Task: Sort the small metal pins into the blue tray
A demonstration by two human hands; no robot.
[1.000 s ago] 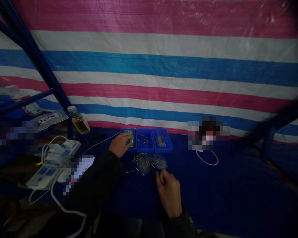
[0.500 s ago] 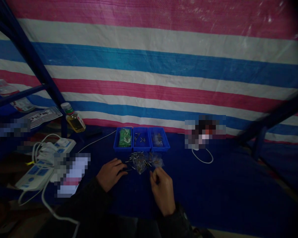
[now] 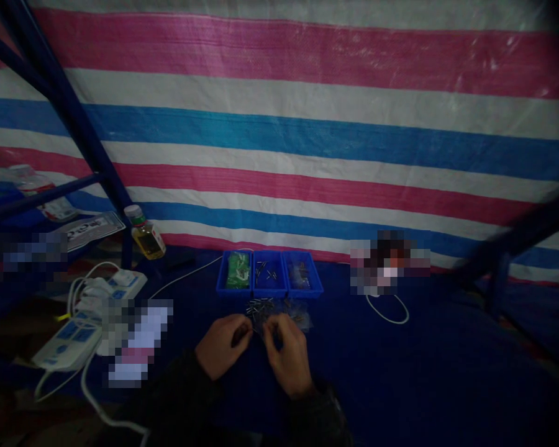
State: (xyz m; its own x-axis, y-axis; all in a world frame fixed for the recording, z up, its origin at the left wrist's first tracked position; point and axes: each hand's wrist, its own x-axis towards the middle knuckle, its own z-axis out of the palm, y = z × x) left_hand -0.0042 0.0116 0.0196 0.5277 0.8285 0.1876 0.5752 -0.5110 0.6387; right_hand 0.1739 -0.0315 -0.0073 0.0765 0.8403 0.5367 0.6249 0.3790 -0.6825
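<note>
In the head view, your left hand [image 3: 224, 345] and right hand [image 3: 287, 355] are close together just on your side of the loose metal pins [image 3: 259, 307], fingertips curled in; whether either one grips a piece is too dark and small to tell. The pins lie in a heap on the blue surface [image 3: 400, 372], with clear plastic bags [image 3: 300, 315] beside them, and your fingers partly cover the near edge. Directly beyond stand three blue trays in a row: the left tray [image 3: 220, 287] holds a green packet [image 3: 237, 269], the middle tray [image 3: 269, 289] a few pins, the right tray [image 3: 317, 288] bagged small parts. Off to your left are a power strip [image 3: 68, 347] crowded with plugs and white cables, a blurred-out flat item [image 3: 142, 341], and a bottle [image 3: 148, 239] leaning near the frame. A white cable loop [image 3: 391, 321] lies well to your right.
</note>
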